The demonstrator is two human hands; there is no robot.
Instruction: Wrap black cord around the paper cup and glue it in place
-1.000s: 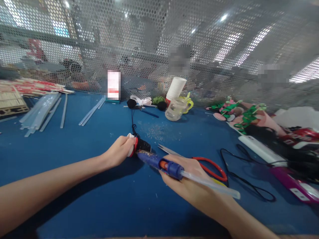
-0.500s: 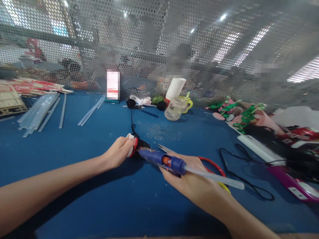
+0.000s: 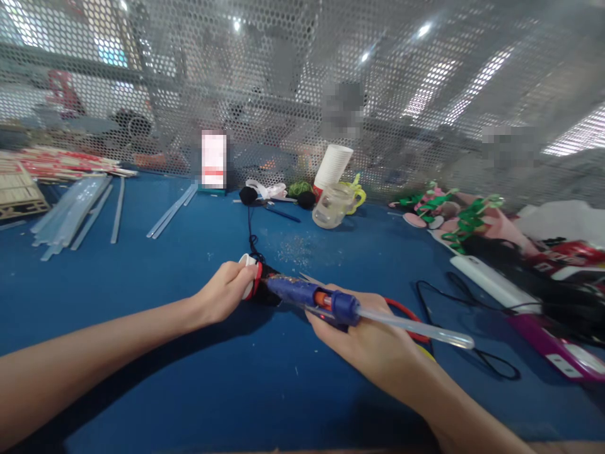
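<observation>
My left hand is closed on a white paper cup, tipped on its side, with red and black yarn wound around it. A black strand runs from the cup back to a black yarn ball. In my right hand is a blue hot glue gun, its nozzle close to the black-wrapped part of the cup; I cannot tell whether they touch. A long clear glue stick sticks out of the gun's rear. Scissors with red and yellow handles lie partly hidden behind my right hand.
Glue sticks lie at left near red-and-white sticks. A phone stands by the mesh panel. A clear mug and stacked paper cups are at the back. A power strip, cords and craft flowers crowd the right.
My right hand and the glue gun have shifted slightly right and back, the nozzle drawing a little away from the cup. My left hand stays nearly still, holding the cup.
</observation>
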